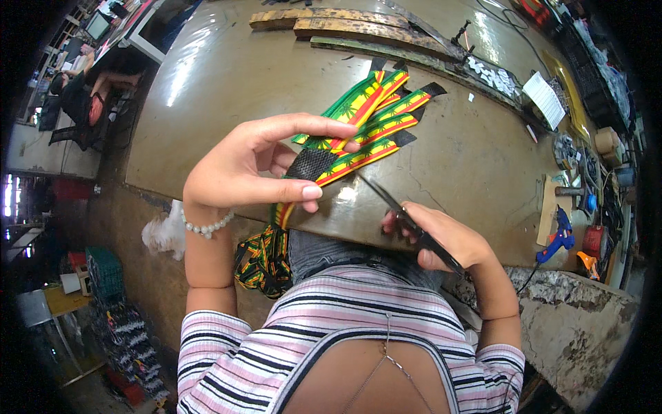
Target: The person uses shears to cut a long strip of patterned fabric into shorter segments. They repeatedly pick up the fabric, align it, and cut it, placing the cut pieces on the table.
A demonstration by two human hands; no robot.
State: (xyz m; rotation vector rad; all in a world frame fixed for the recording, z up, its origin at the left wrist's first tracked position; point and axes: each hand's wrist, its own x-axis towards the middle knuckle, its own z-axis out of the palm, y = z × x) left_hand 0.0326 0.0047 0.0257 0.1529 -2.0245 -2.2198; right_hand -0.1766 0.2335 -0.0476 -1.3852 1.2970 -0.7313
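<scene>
My left hand (241, 162) pinches a black mesh patch (310, 165) on green, yellow and red leaf-print straps (369, 155) between thumb and fingers. Several straps with black ends fan out toward the upper right over the table's surface. A bundle of the same patterned strap (261, 259) hangs below the table's near edge. My right hand (448, 234) grips black scissors (379, 193), whose blades point up-left, close under the straps beside the mesh patch. Whether the blade tips touch the straps I cannot tell.
Metal table (186, 138); wooden bars (352, 27) along its back; white paper (541, 96), blue glue gun (557, 238) and assorted tools at right. A seated person (93, 103) is at upper left, a white dog (162, 231) on the floor left of my wrist, a concrete ledge (572, 324) at lower right.
</scene>
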